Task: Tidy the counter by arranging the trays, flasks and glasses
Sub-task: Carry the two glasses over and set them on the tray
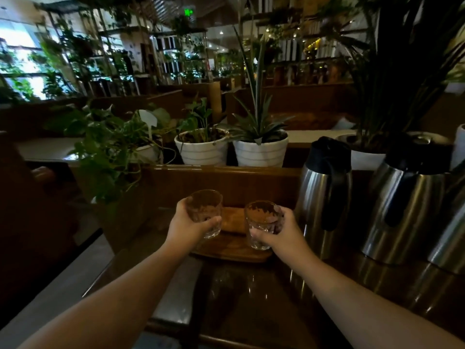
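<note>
Each hand grasps one clear glass. The left hand (pixel 187 226) is wrapped around the left glass (pixel 205 212), thumb across the near wall. The right hand (pixel 279 234) is wrapped around the right glass (pixel 261 224), thumb on the near wall, fingers on the far side. Both glasses are upright and apart from each other. Whether their bases touch the surface below cannot be determined.

The counter (pixel 251 293) is dark, glossy wood. Its left edge runs diagonally from the near corner toward the plants; a pale strip lies just beside that edge. The near centre of the counter, between the forearms, is bare.

Two steel flasks occupy the right side. The larger flask (pixel 407 210) stands near the right edge. The smaller flask (pixel 324 197), with black lid and handle, stands just beside the right hand, leaving little clearance on that side.

A wooden tray (pixel 231 250) lies at the far centre of the counter, beneath both glasses. Its near rim is visible between the wrists.

Behind the counter's far edge, a raised wooden ledge carries two white plant pots (pixel 203 152). A trailing plant (pixel 108 152) overhangs the far left corner.
</note>
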